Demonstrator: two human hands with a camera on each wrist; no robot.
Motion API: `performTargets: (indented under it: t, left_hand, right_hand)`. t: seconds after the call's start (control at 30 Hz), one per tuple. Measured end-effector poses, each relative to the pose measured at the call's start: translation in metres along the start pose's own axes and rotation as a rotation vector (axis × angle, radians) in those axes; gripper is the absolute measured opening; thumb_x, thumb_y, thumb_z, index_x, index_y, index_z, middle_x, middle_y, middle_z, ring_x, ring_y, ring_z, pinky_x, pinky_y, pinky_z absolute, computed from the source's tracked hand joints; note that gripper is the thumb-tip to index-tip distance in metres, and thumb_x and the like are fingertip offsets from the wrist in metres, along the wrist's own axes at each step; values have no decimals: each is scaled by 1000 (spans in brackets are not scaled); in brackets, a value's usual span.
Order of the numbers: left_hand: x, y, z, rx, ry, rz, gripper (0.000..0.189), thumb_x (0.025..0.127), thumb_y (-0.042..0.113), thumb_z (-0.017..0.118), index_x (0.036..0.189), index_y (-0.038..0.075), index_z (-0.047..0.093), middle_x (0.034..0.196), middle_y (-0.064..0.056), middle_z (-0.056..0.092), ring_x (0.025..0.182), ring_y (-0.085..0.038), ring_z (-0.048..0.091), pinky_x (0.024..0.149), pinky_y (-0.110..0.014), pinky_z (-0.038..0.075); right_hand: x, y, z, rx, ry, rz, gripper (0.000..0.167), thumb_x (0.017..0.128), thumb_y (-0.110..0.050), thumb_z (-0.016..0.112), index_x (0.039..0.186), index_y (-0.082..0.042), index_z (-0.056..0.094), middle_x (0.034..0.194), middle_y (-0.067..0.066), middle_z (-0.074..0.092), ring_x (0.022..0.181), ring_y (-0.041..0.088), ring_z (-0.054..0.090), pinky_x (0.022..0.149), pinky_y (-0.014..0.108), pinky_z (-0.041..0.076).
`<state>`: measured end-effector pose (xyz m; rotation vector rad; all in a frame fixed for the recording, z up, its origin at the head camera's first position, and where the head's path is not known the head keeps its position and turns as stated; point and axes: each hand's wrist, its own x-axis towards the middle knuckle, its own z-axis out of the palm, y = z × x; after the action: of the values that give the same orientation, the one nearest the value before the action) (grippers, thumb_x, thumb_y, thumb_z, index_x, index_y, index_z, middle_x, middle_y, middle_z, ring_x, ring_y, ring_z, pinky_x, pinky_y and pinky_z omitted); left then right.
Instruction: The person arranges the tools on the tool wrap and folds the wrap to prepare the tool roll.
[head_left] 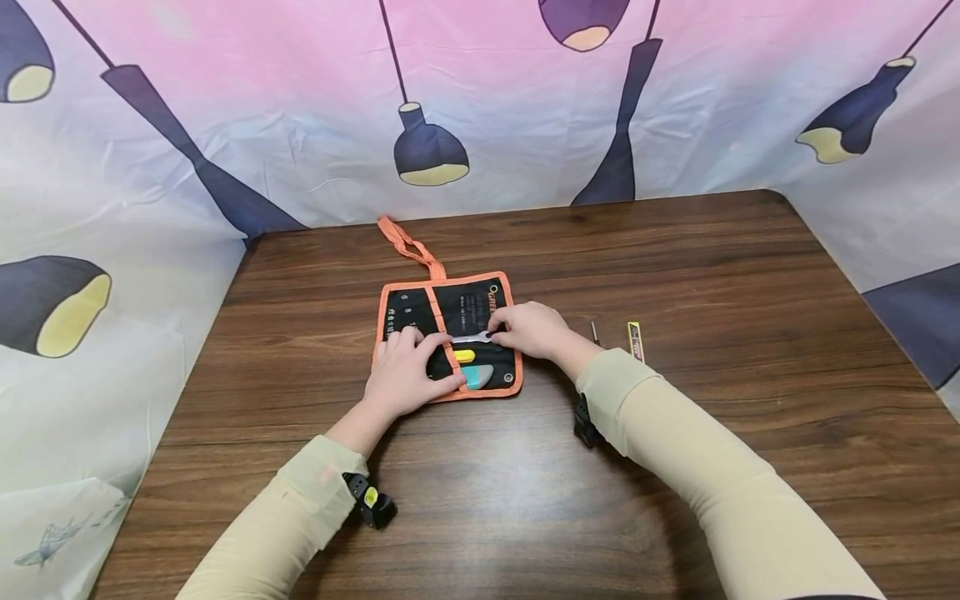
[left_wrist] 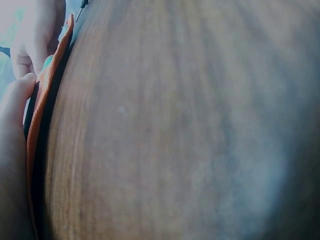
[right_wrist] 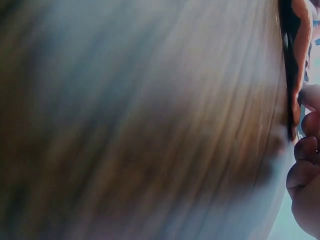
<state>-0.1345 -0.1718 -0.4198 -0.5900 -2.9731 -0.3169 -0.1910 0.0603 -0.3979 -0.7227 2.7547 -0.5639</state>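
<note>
A black tool pouch [head_left: 472, 308] with orange trim lies spread on the table. In its pocket sit a yellow-handled tool [head_left: 464, 356] and a teal and grey tool [head_left: 477, 377], their ends showing past the orange pocket edge. My right hand [head_left: 532, 329] pinches the right end of a silver wrench [head_left: 471, 338], whose left end meets that edge. My left hand [head_left: 405, 371] rests on the pouch's left side, thumb and forefinger spread along the pocket edge. The left wrist view shows the left thumb [left_wrist: 20, 92] against the orange trim.
An orange strap [head_left: 405, 242] trails from the pouch's far edge. Right of the pouch lie a thin dark rod-like tool [head_left: 595, 332], partly behind the right forearm, and a narrow yellow and black packet [head_left: 635, 340]. A printed cloth hangs behind the wooden table [head_left: 675, 267].
</note>
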Motion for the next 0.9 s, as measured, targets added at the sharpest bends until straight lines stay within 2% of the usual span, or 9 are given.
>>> performTargets:
  t: [0.17, 0.33, 0.6, 0.9]
  left_hand:
    - [1, 0, 1, 3, 1, 4, 70, 73, 72, 58, 125, 26, 58, 96, -5, 44, 82, -24, 37, 71, -40, 29]
    - [1, -1, 1, 0, 3, 3, 70, 73, 73, 57, 125, 26, 58, 96, -5, 44, 83, -24, 37, 71, -40, 29]
    - [1, -1, 1, 3, 9, 7, 70, 73, 73, 56, 125, 26, 59, 95, -5, 43, 83, -24, 38, 71, -40, 30]
    - [1, 0, 0, -9, 8, 6, 72, 73, 72, 58, 127, 24, 59, 93, -5, 43, 83, -24, 38, 71, -41, 29]
  right_hand:
    - [3, -6, 2, 6, -10, 10, 20, 92, -30, 60, 109, -21, 68, 102, -4, 68, 88, 15, 60, 78, 37, 46]
    - [4, -12, 4, -1, 5, 8, 20, 92, -30, 60, 109, -22, 67, 99, -5, 68, 79, 13, 59, 73, 35, 46]
    - [7, -21, 6, 3, -10, 19, 21, 92, -30, 59, 110, -22, 67, 105, -5, 67, 91, 15, 60, 80, 38, 46]
    - [12, -23, 7, -45, -25, 48, 21, 92, -36, 59, 110, -28, 67, 108, -8, 66, 92, 15, 59, 79, 39, 46]
